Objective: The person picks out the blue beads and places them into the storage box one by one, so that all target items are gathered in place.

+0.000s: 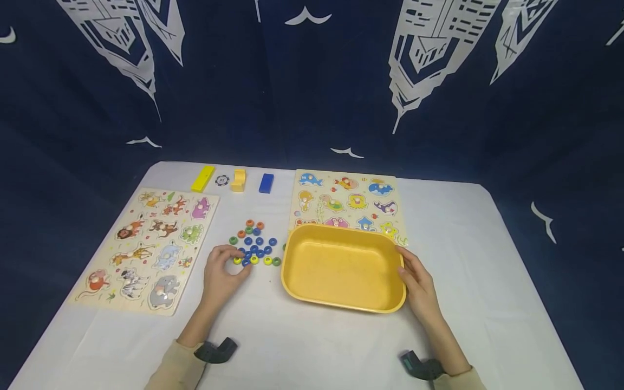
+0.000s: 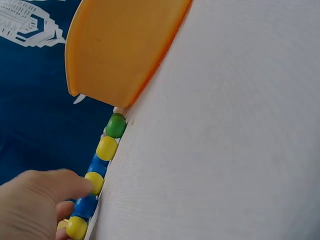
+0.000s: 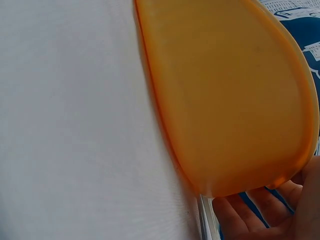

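Observation:
Several small round beads in blue, yellow, green and orange lie loosely grouped left of centre in the head view. My left hand (image 1: 219,275) curves around the near-left side of this group, thumb and fingers spread apart. In the left wrist view its thumb touches or nearly touches a yellow bead (image 2: 94,183), with a blue bead (image 2: 85,206) beside it. A yellow plastic tub (image 1: 343,306) with nothing in it sits right of the beads. My right hand (image 1: 420,284) holds its right end, thumb at the rim; in the right wrist view the fingers (image 3: 270,206) lie against the tub's outside.
An animal puzzle board (image 1: 104,246) lies at the left. A sea-animal puzzle board (image 1: 314,208) is behind the tub, partly covered by it. Along the back are a yellow block (image 1: 202,179), a round chip (image 1: 222,180), a light-orange notched block (image 1: 238,180) and a blue block (image 1: 266,183).

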Demonstrator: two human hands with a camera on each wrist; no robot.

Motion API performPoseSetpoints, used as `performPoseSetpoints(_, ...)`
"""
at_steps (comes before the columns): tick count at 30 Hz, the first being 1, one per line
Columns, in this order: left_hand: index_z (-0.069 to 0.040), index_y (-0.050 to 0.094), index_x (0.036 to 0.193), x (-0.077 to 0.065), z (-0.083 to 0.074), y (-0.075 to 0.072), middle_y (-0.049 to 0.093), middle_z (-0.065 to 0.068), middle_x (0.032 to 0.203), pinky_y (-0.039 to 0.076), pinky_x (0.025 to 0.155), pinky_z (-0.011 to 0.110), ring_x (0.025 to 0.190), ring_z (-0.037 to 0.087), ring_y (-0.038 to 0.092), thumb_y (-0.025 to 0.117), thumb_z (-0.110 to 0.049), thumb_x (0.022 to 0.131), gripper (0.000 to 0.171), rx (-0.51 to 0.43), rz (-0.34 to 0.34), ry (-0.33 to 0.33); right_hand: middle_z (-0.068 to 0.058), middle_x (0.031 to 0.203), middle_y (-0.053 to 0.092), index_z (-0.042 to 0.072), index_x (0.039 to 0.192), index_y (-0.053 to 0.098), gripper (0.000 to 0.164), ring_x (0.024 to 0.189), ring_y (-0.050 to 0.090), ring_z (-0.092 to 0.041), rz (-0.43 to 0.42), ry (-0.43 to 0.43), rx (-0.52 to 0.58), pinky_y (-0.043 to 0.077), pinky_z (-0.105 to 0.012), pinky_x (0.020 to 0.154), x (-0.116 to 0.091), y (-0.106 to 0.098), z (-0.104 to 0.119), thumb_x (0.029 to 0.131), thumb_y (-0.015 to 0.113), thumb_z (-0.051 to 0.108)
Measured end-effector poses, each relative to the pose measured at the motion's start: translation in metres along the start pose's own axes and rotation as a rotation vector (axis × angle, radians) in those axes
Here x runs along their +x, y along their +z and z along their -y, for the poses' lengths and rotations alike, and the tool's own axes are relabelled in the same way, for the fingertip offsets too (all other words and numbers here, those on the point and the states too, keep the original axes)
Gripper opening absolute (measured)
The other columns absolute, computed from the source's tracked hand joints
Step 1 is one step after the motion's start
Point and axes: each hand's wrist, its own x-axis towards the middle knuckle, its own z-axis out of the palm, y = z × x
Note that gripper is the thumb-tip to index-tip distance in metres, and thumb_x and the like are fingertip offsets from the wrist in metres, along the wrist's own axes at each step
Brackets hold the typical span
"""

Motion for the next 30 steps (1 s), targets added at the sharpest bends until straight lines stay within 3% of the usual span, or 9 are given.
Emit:
performPoseSetpoints(6,-0.012,0.063,0.081,0.0,-0.003,0.002,0.05,0.002,0.104,0.034,0.092,0.042,0.104,0.023,0.046,0.077,-0.017,0.063,0.023,0.053,0.013,-0.005,-0.017,0.138,0.035,0.001,0.131,0.038,0.038,0.125,0.032,0.002,-0.008,-0.003,0.0,0.03,-0.007,0.094,-0.002,-0.003,-0.004,0.092,0.038,0.002)
performPoseSetpoints(11,-0.011,0.065,0.083,0.001,-0.009,-0.001,0.051,0.003,0.107,0.033,0.093,0.041,0.107,0.023,0.045,0.076,-0.015,0.064,0.023,0.021,-0.007,0.0,-0.011,0.139,0.036,0.01,0.132,0.039,0.039,0.126,0.033,-0.001,-0.007,-0.007,0.012,0.031,-0.007,0.093,0.001,-0.007,-0.023,0.093,0.04,0.007)
performPoseSetpoints(14,-0.011,0.065,0.086,0.002,-0.022,-0.007,0.055,0.002,0.106,0.035,0.091,0.038,0.105,0.02,0.046,0.076,-0.012,0.065,0.023,-0.042,-0.056,0.036,-0.009,0.139,0.036,0.012,0.131,0.04,0.038,0.126,0.033,-0.001,-0.002,-0.006,0.014,0.031,-0.008,0.093,0.001,-0.006,-0.026,0.093,0.041,0.011)
performPoseSetpoints(17,-0.009,0.065,0.089,0.006,-0.048,-0.01,0.062,0.001,0.099,0.041,0.084,0.035,0.097,0.015,0.05,0.075,-0.009,0.066,0.025,-0.12,-0.073,0.117,-0.009,0.139,0.036,0.013,0.131,0.04,0.038,0.127,0.031,-0.002,-0.003,-0.009,0.015,0.029,-0.007,0.095,0.0,-0.007,-0.026,0.093,0.041,0.012)
performPoseSetpoints(20,-0.007,0.064,0.094,0.01,-0.087,-0.003,0.065,0.0,0.093,0.047,0.076,0.031,0.088,0.013,0.056,0.074,-0.008,0.068,0.028,-0.223,0.001,0.198,-0.008,0.139,0.036,0.013,0.131,0.041,0.038,0.127,0.031,-0.002,-0.014,-0.002,0.026,0.029,-0.008,0.095,0.0,-0.008,-0.026,0.093,0.041,0.011)
performPoseSetpoints(23,-0.009,0.064,0.094,0.01,-0.13,0.015,0.064,-0.002,0.091,0.048,0.074,0.03,0.085,0.013,0.058,0.074,-0.009,0.069,0.027,-0.321,0.138,0.232,-0.008,0.139,0.037,0.013,0.131,0.041,0.038,0.126,0.033,-0.002,-0.015,0.011,0.019,0.03,-0.008,0.094,0.001,-0.008,-0.024,0.093,0.041,0.009)
performPoseSetpoints(27,-0.012,0.067,0.09,0.006,-0.172,0.056,0.063,-0.006,0.086,0.049,0.071,0.028,0.081,0.012,0.057,0.073,-0.012,0.071,0.02,-0.406,0.336,0.257,-0.01,0.138,0.037,0.009,0.131,0.041,0.039,0.127,0.033,-0.009,-0.013,0.038,0.025,0.03,-0.008,0.094,0.002,-0.006,-0.014,0.092,0.041,0.004)
performPoseSetpoints(30,-0.012,0.068,0.087,0.002,-0.19,0.09,0.061,-0.005,0.079,0.048,0.065,0.022,0.074,0.009,0.054,0.073,-0.012,0.071,0.017,-0.434,0.447,0.252,-0.011,0.138,0.037,0.005,0.13,0.04,0.039,0.129,0.032,-0.018,-0.018,0.061,0.03,0.03,-0.007,0.094,0.001,-0.002,-0.003,0.092,0.04,0.003)
